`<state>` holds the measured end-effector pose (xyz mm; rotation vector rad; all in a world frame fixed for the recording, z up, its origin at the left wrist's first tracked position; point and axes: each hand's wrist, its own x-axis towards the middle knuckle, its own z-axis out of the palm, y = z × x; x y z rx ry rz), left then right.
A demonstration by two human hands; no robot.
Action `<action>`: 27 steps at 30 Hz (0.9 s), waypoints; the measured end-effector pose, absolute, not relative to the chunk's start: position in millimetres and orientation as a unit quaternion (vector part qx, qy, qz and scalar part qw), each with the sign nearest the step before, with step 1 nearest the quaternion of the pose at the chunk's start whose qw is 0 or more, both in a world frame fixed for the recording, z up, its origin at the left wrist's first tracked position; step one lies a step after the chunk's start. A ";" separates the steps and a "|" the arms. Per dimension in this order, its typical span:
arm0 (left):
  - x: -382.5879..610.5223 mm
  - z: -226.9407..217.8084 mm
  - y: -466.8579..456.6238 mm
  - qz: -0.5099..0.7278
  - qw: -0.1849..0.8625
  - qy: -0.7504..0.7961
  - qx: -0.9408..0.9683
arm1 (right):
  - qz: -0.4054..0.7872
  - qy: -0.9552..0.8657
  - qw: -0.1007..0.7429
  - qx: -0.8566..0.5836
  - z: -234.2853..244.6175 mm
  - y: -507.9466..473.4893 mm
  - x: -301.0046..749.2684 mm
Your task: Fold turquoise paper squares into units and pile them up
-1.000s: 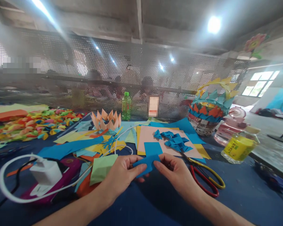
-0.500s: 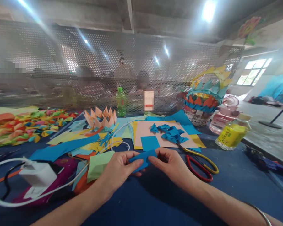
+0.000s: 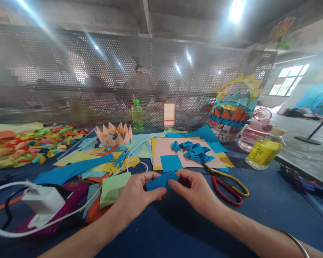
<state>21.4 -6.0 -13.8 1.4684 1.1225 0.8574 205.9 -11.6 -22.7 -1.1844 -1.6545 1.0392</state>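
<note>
A folded piece of blue paper (image 3: pixel 161 181) is held above the dark blue tabletop by both hands. My left hand (image 3: pixel 143 186) grips its left end, thumb along the lower edge and fingers behind. At the right end, my right hand (image 3: pixel 189 184) pinches it between thumb and fingers. Just beyond lies a flat blue paper square (image 3: pixel 171 163) on a pale pink sheet (image 3: pixel 164 147). Several small folded blue paper pieces (image 3: pixel 198 153) rest on that sheet too. Scissors (image 3: pixel 228 186) with one red and one yellow handle lie right of my right hand.
Left are a heap of colourful folded papers (image 3: pixel 29 143), a peach paper ring (image 3: pixel 114 138), a green pad (image 3: pixel 114 188) and a white charger (image 3: pixel 43 199) with cables. A paper basket (image 3: pixel 227 122), bottles (image 3: pixel 265 152) and a glue gun (image 3: pixel 298 182) stand or lie right. A perforated screen (image 3: pixel 110 79) rises behind.
My left thumb has slid down to the lower edge of the blue paper, and more of the paper's face shows. The right hand keeps its pinch.
</note>
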 end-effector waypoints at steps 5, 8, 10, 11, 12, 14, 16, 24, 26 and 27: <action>21.9 -12.3 -7.5 0.358 0.514 0.472 0.620 | 0.402 -0.661 0.425 -0.470 -23.9 -11.8 205.3; 21.9 -13.2 -7.2 0.358 0.515 0.468 0.623 | 0.393 -0.662 0.430 -0.472 -25.3 -12.0 205.2; 21.5 -13.7 -7.0 0.356 0.515 0.465 0.625 | 0.390 -0.662 0.429 -0.475 -25.8 -12.3 205.0; 21.3 -13.7 -7.1 0.355 0.514 0.466 0.627 | 0.390 -0.662 0.428 -0.476 -26.0 -12.3 205.0; 21.2 -13.7 -7.2 0.354 0.512 0.467 0.628 | 0.390 -0.662 0.427 -0.476 -26.1 -12.2 205.0; 21.2 -13.6 -7.6 0.352 0.508 0.469 0.631 | 0.392 -0.664 0.425 -0.474 -26.4 -11.5 205.2; 21.4 -14.0 -7.8 0.350 0.504 0.471 0.634 | 0.393 -0.665 0.426 -0.471 -26.9 -10.4 205.5; 19.3 -15.0 -7.7 0.339 0.482 0.483 0.648 | 0.386 -0.667 0.420 -0.479 -25.5 -11.9 205.5; 19.2 -13.2 -8.4 0.338 0.474 0.487 0.651 | 0.380 -0.667 0.423 -0.481 -24.9 -12.8 205.3; 19.2 -12.4 -8.7 0.336 0.471 0.488 0.654 | 0.379 -0.667 0.423 -0.482 -24.7 -13.0 205.2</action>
